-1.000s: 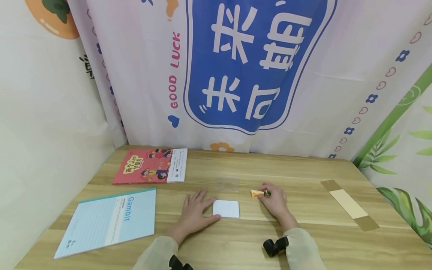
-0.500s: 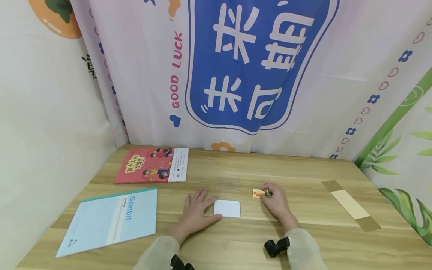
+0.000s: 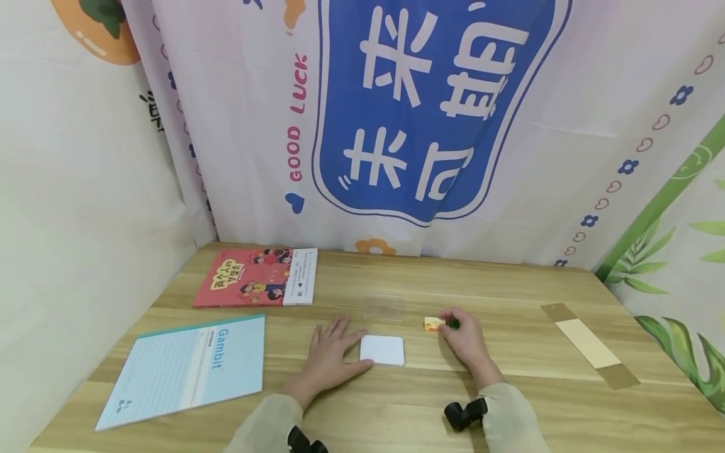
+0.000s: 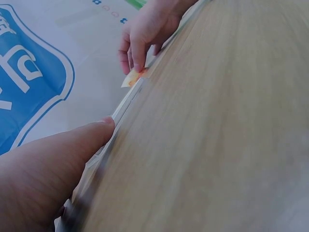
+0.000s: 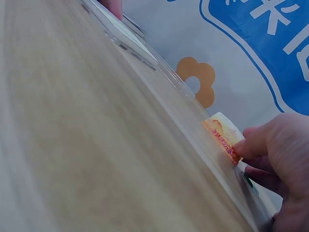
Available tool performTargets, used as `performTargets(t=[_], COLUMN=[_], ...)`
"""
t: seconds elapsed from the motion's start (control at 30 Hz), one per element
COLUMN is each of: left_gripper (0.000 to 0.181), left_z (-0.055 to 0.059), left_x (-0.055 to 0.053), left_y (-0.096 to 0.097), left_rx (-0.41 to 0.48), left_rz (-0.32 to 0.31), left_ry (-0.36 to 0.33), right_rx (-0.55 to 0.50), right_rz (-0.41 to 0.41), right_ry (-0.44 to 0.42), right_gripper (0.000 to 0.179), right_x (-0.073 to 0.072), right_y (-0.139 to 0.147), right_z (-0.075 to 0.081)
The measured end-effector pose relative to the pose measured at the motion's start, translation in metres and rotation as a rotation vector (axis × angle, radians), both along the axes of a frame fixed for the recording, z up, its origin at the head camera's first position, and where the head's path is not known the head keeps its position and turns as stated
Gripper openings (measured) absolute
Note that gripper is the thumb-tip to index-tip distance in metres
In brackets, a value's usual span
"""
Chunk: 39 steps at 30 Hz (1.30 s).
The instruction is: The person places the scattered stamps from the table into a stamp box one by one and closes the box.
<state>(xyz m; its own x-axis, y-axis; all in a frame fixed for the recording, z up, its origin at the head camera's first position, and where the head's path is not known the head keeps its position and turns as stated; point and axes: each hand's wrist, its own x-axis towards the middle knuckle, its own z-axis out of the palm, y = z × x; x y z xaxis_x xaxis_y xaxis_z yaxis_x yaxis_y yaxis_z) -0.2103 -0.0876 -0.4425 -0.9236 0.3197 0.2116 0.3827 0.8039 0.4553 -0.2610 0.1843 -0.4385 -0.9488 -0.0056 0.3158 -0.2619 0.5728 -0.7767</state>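
Note:
My right hand [image 3: 466, 336] pinches a small yellow-and-orange printed piece [image 5: 223, 137] between thumb and fingers, low over the table. Beneath those fingers shows a small dark green item [image 3: 452, 323], mostly hidden. Flat on the wood with fingers spread, my left hand [image 3: 330, 357] keeps its thumb at the near left corner of a white rectangular pad [image 3: 382, 350]. From the right wrist view, that pad has clear plastic along its edge. Just behind it lies a thin transparent plastic piece [image 3: 382, 308].
To the left lie a light blue notebook [image 3: 187, 371] and, behind it, a red picture book [image 3: 243, 277]. A cream strip with brown ends [image 3: 588, 343] is on the right. A printed curtain [image 3: 255, 157] hangs along the table's back edge.
The head view has shifted very slightly. Both hands keep their places, and the printed piece stays pinched in the right hand with only a small change of angle.

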Motion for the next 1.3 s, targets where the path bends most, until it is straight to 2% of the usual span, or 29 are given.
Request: performTargets(t=[0.23, 0.43, 0.7, 0.97, 1.1, 1.3], left_gripper=[0.064, 0.062, 0.061, 0.062, 0.061, 0.061], left_z=[0.000, 0.000, 0.001, 0.001, 0.000, 0.000], left_x=[0.001, 0.000, 0.000, 0.002, 0.001, 0.000], left_y=[0.000, 0.001, 0.001, 0.001, 0.000, 0.000], left_rx=[0.019, -0.005, -0.014, -0.024, -0.015, -0.015], left_rz=[-0.022, -0.011, -0.006, -0.005, -0.004, -0.006], left_ry=[0.053, 0.028, 0.018, 0.008, 0.009, 0.023], right_rx=[0.015, 0.024, -0.043, -0.117, -0.140, -0.192], right_rz=[-0.007, -0.020, -0.058, -0.081, -0.052, 0.056], right_ry=[0.012, -0.012, -0.081, -0.071, -0.070, -0.087], right_gripper=[0.018, 0.018, 0.013, 0.014, 0.013, 0.013], right_x=[0.000, 0.002, -0.003, -0.008, -0.009, -0.001], right_y=[0.000, 0.000, 0.000, -0.004, -0.009, -0.019], right_z=[-0.001, 0.002, 0.004, 0.009, 0.016, 0.026])
